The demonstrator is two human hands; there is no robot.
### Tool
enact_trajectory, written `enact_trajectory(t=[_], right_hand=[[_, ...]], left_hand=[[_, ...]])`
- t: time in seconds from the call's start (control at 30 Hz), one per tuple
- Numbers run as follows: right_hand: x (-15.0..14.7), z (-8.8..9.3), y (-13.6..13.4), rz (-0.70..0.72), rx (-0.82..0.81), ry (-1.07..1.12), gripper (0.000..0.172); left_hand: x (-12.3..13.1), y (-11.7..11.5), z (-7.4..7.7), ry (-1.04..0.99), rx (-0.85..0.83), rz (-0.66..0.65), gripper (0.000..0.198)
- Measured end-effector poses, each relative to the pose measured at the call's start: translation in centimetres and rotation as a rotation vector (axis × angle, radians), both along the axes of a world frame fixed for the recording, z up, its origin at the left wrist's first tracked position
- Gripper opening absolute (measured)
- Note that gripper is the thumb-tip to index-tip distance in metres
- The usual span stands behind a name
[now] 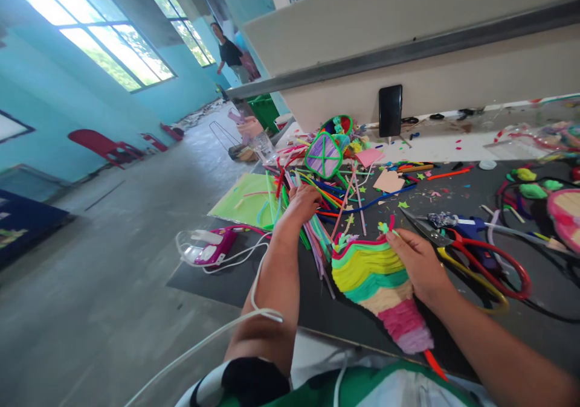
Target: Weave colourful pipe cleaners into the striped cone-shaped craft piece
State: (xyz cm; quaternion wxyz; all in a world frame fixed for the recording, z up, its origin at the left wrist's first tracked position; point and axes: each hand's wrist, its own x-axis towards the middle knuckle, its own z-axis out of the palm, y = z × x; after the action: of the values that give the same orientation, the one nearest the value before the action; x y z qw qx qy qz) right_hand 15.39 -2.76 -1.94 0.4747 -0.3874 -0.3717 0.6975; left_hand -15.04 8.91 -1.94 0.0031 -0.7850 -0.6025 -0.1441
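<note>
My left hand (pixel 304 204) reaches into a loose pile of coloured pipe cleaners (pixel 317 241); its fingers are bent over the stems, and which stem they grip, if any, is hidden. A striped fan-shaped craft piece (pixel 378 280) in yellow, teal, peach and pink lies near the table's front edge, a red stem at its lower end. My right hand (pixel 414 259) pinches its upper right corner, beside small green and pink bits. Red-handled scissors (pixel 487 262) lie open, right of that hand, by a blue glue gun (pixel 473 229).
A black phone (pixel 390 111) leans on the ledge at the back. Behind the pile stands a green-framed purple craft piece (pixel 324 155). A magenta device (pixel 217 247) with white cables sits at the left edge. A person (pixel 230 52) stands far off.
</note>
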Motion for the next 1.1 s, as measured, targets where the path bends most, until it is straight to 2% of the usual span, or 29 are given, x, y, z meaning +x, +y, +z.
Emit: enact_trajectory(t=[0.17, 0.33, 0.63, 0.97, 1.1], right_hand=[[0.0, 0.1, -0.1, 0.008, -0.009, 0.014, 0.020], [0.0, 0.1, 0.0, 0.018, 0.001, 0.029, 0.020], [0.0, -0.2, 0.1, 0.007, 0.011, 0.017, 0.020], [0.0, 0.2, -0.1, 0.012, 0.008, -0.015, 0.023], [-0.1, 0.2, 0.0, 0.019, 0.003, -0.007, 0.025]], left_hand=[[0.4, -0.6, 0.9, -0.031, 0.128, 0.039, 0.019], [0.0, -0.5, 1.0, -0.069, 0.202, -0.013, 0.038], [-1.4, 0.9, -0.9, -0.096, 0.059, -0.099, 0.042], [-1.0, 0.3, -0.6, -0.107, -0.027, -0.058, 0.047], [-0.8, 0.1, -0.2, -0.108, -0.039, -0.077, 0.032]])
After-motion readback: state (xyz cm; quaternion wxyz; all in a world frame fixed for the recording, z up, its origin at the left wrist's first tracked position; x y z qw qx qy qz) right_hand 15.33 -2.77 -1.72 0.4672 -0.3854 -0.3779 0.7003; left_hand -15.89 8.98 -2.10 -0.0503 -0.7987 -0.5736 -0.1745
